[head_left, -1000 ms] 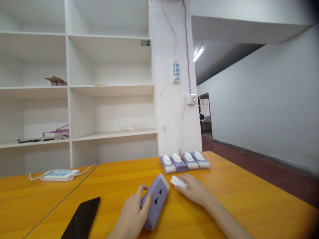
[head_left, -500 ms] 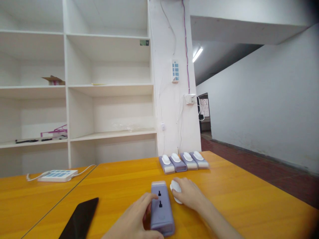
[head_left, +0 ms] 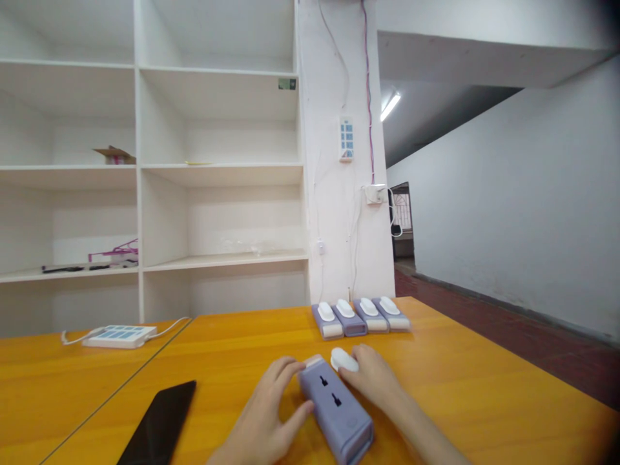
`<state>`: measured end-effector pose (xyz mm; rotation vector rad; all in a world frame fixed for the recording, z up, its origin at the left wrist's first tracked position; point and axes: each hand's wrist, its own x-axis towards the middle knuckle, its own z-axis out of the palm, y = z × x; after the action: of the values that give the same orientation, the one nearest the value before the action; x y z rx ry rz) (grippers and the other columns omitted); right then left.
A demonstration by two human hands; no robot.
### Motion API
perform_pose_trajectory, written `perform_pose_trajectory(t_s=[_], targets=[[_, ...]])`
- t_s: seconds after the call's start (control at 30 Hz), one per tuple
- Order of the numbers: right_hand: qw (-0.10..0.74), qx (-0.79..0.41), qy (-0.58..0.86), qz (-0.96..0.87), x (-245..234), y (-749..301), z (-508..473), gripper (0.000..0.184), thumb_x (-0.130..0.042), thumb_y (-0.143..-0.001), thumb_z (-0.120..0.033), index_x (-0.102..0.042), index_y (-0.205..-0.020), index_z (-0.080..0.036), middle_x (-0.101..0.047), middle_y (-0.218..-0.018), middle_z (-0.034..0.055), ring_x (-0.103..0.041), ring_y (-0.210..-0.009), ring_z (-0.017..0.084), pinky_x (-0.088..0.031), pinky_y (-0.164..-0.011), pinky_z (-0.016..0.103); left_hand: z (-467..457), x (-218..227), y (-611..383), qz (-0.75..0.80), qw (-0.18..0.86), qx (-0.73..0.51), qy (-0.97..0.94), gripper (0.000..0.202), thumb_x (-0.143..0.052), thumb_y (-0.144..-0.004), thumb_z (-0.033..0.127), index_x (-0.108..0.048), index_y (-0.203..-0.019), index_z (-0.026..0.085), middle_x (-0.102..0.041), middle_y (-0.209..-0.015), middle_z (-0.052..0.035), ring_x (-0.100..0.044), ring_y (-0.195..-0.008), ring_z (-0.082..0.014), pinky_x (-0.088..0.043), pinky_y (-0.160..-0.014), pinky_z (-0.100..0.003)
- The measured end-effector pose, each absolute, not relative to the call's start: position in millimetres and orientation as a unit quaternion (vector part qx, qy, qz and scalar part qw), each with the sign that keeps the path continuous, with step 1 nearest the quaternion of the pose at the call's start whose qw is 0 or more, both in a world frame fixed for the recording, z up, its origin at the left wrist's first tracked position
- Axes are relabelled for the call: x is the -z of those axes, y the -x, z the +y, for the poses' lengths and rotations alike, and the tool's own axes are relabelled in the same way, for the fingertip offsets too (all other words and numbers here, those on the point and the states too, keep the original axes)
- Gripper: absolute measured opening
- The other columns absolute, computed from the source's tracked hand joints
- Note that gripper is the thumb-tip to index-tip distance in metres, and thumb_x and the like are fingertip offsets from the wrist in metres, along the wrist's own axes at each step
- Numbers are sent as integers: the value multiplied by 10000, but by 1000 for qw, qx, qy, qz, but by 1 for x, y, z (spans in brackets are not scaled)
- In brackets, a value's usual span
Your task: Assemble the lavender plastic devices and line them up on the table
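A lavender box (head_left: pixel 334 410) with two black keyhole-shaped slots and a pale far end lies slantwise on the table. My left hand (head_left: pixel 271 410) is at its left side, fingers apart. Its index fingertip touches the far corner, and the thumb tip rests by the left edge. Just beyond the box's right side, my right hand (head_left: pixel 375 381) grips a white oval piece (head_left: pixel 345 360) between thumb and fingers. Behind them, several similar lavender boxes (head_left: pixel 352 325) stand in a row, each with a white oval piece (head_left: pixel 345 309) on top.
A black flat slab like a phone or tablet (head_left: pixel 159 423) lies at the left front. A white power strip (head_left: pixel 121 336) with a cable is at the back left of the wooden table (head_left: pixel 232 349). White shelves (head_left: pixel 223 261) and a pillar (head_left: pixel 329 213) rise behind.
The lavender box has turned, its near end swinging to the right. My left index finger has shifted from the top to the far corner. The white oval piece has tilted in my right hand.
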<state>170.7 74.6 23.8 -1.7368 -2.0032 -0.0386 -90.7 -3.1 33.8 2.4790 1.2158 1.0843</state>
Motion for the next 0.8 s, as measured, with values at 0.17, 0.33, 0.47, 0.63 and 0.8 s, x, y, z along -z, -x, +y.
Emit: perform_pose_trajectory(t_s=[0.17, 0.33, 0.47, 0.63, 0.8], targets=[[245, 37, 625, -740, -26, -167, 72, 224, -575, -838, -365, -686, -866, -172, -660, -1050, 148, -604, -1002, 294, -424, -801, 334, 7, -25, 95, 394, 85, -269, -875, 771, -661, -848, 486, -273, -1505, 375, -270, -1596, -60, -297, -1433, -303, -285, -1177, -502], [240, 39, 616, -749, -27, -170, 76, 257, -646, -786, -400, -698, -911, -182, -653, -1075, 132, -592, -1025, 295, -416, -834, 334, -12, -52, 70, 413, -10, -279, -867, 592, -738, -689, 648, -636, -1127, 263, -614, -1113, -76, -548, -1071, -300, -331, -1081, -577], [229, 18, 611, -757, -26, -177, 83, 255, -663, -757, -384, -689, -878, -161, -688, -973, 116, -626, -918, 268, -415, -772, 309, -19, -58, 66, 398, -30, -267, -877, 611, -727, -612, 743, -654, -921, 221, -633, -1063, -86, -565, -1031, -313, -337, -1054, -585], [216, 10, 589, -778, -28, -178, 85, 149, -629, -749, -276, -680, -831, -162, -707, -914, 91, -636, -860, 239, -403, -731, 290, -13, -42, 68, 380, 80, -251, -886, 868, -714, -686, 696, -463, -1369, 221, -468, -1443, -155, -453, -1299, -347, -374, -1093, -501], [202, 24, 585, -785, -34, -176, 76, 264, -631, -728, -235, -683, -975, -157, -699, -1028, 142, -637, -981, 308, -426, -787, 338, -13, -40, 65, 407, 158, -252, -864, 888, -783, -639, 642, -491, -1348, 194, -531, -1345, -135, -498, -1235, -318, -387, -1091, -449]])
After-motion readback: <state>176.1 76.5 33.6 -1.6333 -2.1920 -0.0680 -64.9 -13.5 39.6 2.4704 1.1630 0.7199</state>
